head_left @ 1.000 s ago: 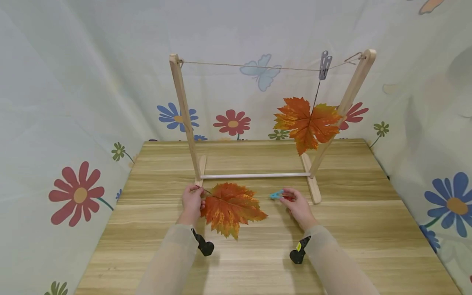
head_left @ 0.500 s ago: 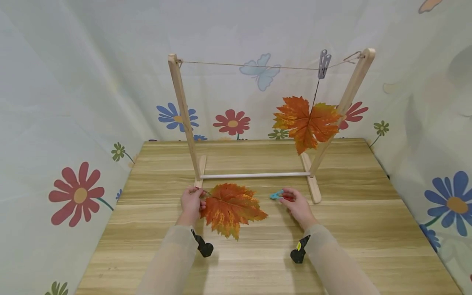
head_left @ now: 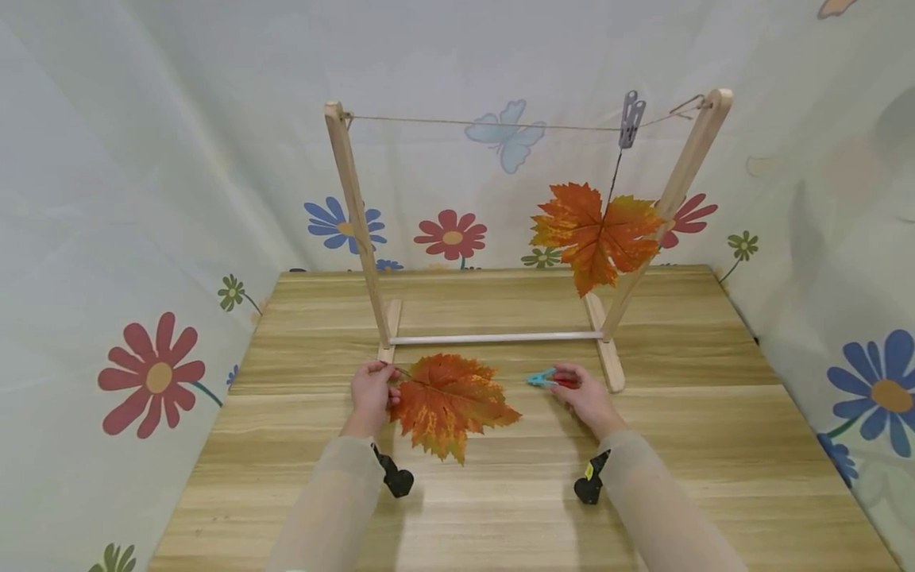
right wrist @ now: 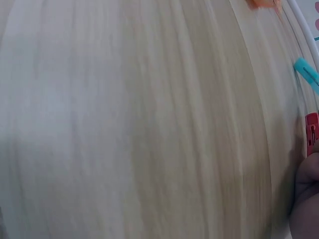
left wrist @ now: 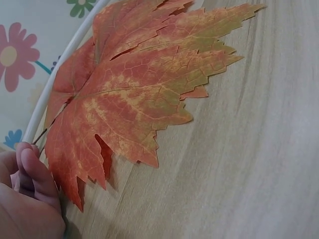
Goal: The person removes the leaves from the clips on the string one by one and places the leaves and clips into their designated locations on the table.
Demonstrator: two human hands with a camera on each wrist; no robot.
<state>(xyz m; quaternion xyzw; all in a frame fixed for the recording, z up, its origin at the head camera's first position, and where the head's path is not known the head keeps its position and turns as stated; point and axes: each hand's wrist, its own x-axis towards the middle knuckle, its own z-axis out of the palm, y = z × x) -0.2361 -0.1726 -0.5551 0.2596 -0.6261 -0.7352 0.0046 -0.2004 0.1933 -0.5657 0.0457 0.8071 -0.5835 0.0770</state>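
Note:
With its thumb and fingertips, my left hand (head_left: 372, 397) pinches the thin stem of an orange-red artificial maple leaf (head_left: 450, 405), spread low over the table with its tip pointing right. In the left wrist view the leaf (left wrist: 119, 89) fans out from the fingers. My right hand (head_left: 588, 400) pinches the end of a light-blue clothespin (head_left: 541, 378), which points left toward the leaf. A red clothespin (head_left: 566, 383) shows between the thumb and forefinger. Only part of the right hand (right wrist: 306, 199) appears in the right wrist view, beside the red clothespin (right wrist: 312, 130).
A wooden rack with a left post (head_left: 357, 214), right post (head_left: 682, 175) and white bottom bar (head_left: 500, 338) stands behind the hands. From its string (head_left: 443, 122), a grey clothespin (head_left: 629, 123) holds another orange leaf (head_left: 600, 238). Flowered cloth (head_left: 236, 159) surrounds the wooden table (head_left: 493, 508).
My right hand and the light-blue clothespin have shifted slightly right. The left hand keeps its grip on the stem, and the leaf lies almost as before.

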